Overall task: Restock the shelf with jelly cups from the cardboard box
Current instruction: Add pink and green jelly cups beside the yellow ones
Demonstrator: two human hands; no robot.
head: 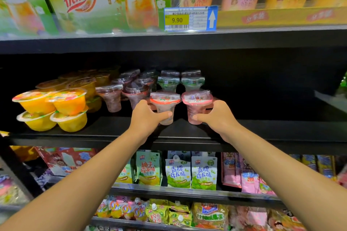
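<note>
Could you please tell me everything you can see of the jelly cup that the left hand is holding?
The jelly cup is clear plastic, goblet-shaped: a wide top narrowing to a slim base. A red-orange rim ring and a shiny film lid cap it, and pale jelly shows inside. It stands upright at the front of the dark shelf, beside a pinker cup on its right. The left hand grips its lower body, thumb across the front.

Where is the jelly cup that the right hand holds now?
In the head view, the pink jelly cup is right of centre on the black middle shelf, gripped by the right hand, beside the left hand's red-rimmed cup.
</note>
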